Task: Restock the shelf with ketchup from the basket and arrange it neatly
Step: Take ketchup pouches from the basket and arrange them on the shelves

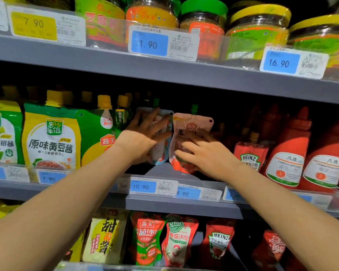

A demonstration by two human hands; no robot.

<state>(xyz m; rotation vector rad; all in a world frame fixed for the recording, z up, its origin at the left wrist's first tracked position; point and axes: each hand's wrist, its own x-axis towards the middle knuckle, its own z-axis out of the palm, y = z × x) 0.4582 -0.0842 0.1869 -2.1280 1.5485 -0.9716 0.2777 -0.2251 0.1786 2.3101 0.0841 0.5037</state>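
Observation:
Two spouted ketchup pouches stand side by side on the middle shelf point(164, 171). My left hand point(145, 135) lies flat on the pale blue-edged pouch point(160, 153), fingers spread over its front. My right hand point(202, 151) presses on the pink-red pouch point(192, 124) to its right, fingers across its lower half. Both pouches are upright, with green caps in shadow behind. No basket shows in this view.
Yellow-green soybean paste pouches point(51, 133) fill the shelf's left. A Heinz pouch point(250, 155) and red ketchup bottles point(288, 153) stand to the right. Jars point(202, 22) line the top shelf; more ketchup pouches point(147, 237) sit below. Price tags point(155, 186) run along the shelf edge.

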